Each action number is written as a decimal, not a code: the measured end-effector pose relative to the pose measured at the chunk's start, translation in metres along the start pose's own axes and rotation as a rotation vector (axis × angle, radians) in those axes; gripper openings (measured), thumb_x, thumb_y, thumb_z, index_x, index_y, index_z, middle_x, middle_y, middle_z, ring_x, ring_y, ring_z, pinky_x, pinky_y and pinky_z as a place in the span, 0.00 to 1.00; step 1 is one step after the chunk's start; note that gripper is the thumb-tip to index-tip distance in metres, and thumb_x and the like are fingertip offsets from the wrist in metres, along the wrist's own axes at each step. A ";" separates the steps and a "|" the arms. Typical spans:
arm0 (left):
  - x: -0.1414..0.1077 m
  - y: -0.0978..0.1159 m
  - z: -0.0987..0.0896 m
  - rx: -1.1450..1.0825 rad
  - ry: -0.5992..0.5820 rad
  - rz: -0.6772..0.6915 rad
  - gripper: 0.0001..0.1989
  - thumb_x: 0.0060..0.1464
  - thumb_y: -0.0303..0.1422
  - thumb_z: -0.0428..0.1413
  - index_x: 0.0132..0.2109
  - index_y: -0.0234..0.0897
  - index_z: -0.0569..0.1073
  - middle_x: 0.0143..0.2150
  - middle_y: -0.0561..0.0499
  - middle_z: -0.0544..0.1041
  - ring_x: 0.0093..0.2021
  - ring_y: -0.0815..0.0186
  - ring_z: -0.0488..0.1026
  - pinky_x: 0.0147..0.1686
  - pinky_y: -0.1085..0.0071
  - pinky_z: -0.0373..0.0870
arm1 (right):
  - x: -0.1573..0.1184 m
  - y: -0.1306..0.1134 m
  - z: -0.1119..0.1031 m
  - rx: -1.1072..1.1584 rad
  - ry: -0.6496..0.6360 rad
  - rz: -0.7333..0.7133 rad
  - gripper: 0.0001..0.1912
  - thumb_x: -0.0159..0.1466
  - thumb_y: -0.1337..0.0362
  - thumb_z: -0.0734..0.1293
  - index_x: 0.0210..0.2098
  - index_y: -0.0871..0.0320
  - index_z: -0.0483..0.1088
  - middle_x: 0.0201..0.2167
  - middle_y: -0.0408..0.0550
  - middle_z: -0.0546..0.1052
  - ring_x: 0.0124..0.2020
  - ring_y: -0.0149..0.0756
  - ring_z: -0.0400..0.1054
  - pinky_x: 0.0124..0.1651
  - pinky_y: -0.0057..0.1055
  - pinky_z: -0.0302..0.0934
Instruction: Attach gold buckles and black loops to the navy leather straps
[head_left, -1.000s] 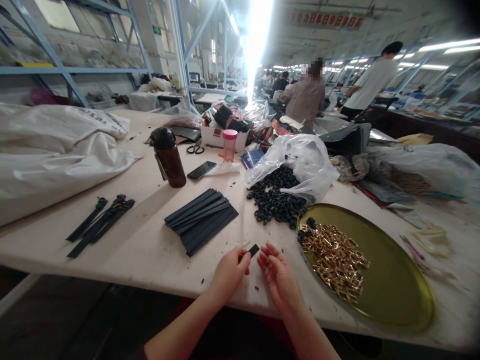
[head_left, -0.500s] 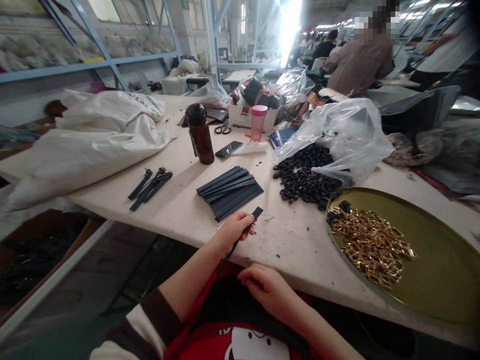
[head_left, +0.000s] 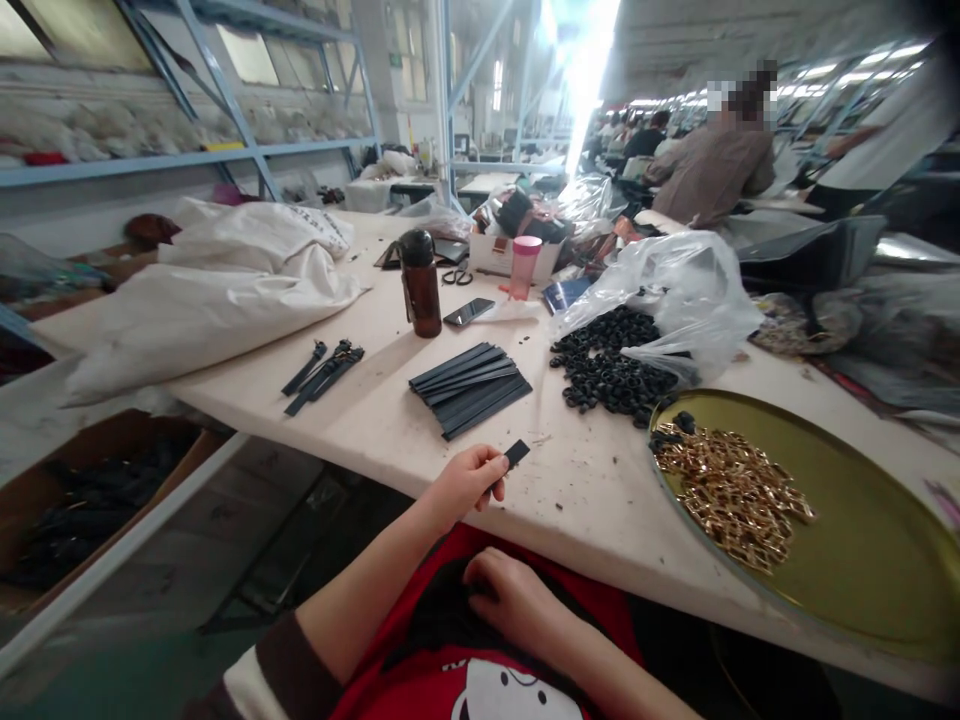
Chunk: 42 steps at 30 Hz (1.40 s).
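Factory worktop [head_left: 337, 420], head view: the left hand [head_left: 466, 487] pinches a black strip [head_left: 516, 454] between its fingers [head_left: 491, 468], just above the worktop. The right hand [head_left: 512, 600] rests on a red shirt [head_left: 375, 640], fingers curled, holding nothing visible. A stack of black strips [head_left: 470, 390] lies ahead; black rings [head_left: 611, 380] and gold-coloured buckles [head_left: 731, 490] lie loose, the buckles on a brass-coloured tray [head_left: 847, 520].

You had a tray [head_left: 847, 540] of gold buckles [head_left: 731, 500] at your right. Black rings [head_left: 611, 375] lay below a plastic bag [head_left: 675, 300], with a brown bottle [head_left: 420, 285] and phone [head_left: 467, 312] beyond.
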<state>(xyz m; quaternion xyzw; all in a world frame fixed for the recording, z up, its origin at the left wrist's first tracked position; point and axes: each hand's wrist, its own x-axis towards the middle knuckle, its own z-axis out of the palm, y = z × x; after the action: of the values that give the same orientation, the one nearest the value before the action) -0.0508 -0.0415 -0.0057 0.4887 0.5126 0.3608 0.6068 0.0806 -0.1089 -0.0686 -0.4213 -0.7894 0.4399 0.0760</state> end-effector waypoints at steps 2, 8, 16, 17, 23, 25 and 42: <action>-0.011 0.002 0.000 0.035 -0.025 0.003 0.11 0.49 0.40 0.51 0.28 0.35 0.64 0.16 0.59 0.66 0.13 0.77 0.55 0.14 0.80 0.50 | -0.007 0.001 -0.018 0.433 0.169 0.064 0.10 0.53 0.68 0.65 0.37 0.57 0.66 0.28 0.42 0.72 0.29 0.32 0.66 0.33 0.27 0.59; -0.033 0.011 0.013 0.227 -0.038 0.049 0.11 0.53 0.39 0.47 0.30 0.36 0.65 0.17 0.59 0.66 0.15 0.75 0.57 0.17 0.78 0.53 | -0.014 0.007 -0.069 1.568 0.527 0.132 0.16 0.48 0.63 0.73 0.35 0.56 0.69 0.24 0.37 0.73 0.24 0.25 0.66 0.30 0.23 0.61; -0.011 0.011 0.013 0.384 0.014 0.147 0.11 0.55 0.37 0.45 0.30 0.36 0.67 0.20 0.58 0.65 0.22 0.71 0.62 0.24 0.76 0.56 | 0.020 -0.005 -0.081 1.722 0.643 0.105 0.11 0.47 0.65 0.74 0.28 0.58 0.69 0.25 0.39 0.74 0.24 0.24 0.66 0.27 0.20 0.61; -0.006 0.008 0.010 0.392 0.046 0.146 0.12 0.55 0.37 0.45 0.30 0.36 0.67 0.20 0.57 0.65 0.23 0.70 0.63 0.25 0.76 0.56 | 0.026 -0.006 -0.080 1.671 0.648 0.115 0.11 0.47 0.64 0.74 0.27 0.58 0.69 0.23 0.39 0.74 0.23 0.24 0.65 0.27 0.19 0.60; 0.015 -0.001 -0.012 0.414 -0.012 0.100 0.11 0.54 0.36 0.45 0.30 0.37 0.69 0.20 0.57 0.65 0.23 0.70 0.63 0.24 0.76 0.55 | 0.047 0.000 -0.082 1.095 0.789 0.219 0.14 0.47 0.58 0.73 0.31 0.57 0.71 0.22 0.39 0.71 0.24 0.27 0.62 0.30 0.24 0.59; 0.021 -0.001 -0.020 0.417 -0.076 0.082 0.11 0.53 0.35 0.46 0.28 0.37 0.68 0.19 0.58 0.64 0.21 0.71 0.62 0.22 0.77 0.53 | 0.048 0.001 -0.086 0.894 0.784 0.238 0.15 0.48 0.56 0.72 0.33 0.57 0.72 0.22 0.41 0.71 0.25 0.31 0.63 0.31 0.27 0.59; 0.024 0.022 0.003 0.353 -0.348 0.170 0.11 0.50 0.27 0.46 0.39 0.38 0.70 0.30 0.55 0.73 0.30 0.69 0.68 0.31 0.77 0.60 | 0.014 0.009 -0.087 0.912 0.835 0.271 0.15 0.48 0.53 0.71 0.31 0.57 0.73 0.22 0.41 0.71 0.24 0.30 0.61 0.30 0.27 0.57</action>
<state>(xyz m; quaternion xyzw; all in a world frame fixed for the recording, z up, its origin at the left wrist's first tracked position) -0.0417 -0.0142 0.0088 0.6831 0.4126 0.2262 0.5585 0.1196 -0.0417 -0.0270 -0.5789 -0.3661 0.5362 0.4933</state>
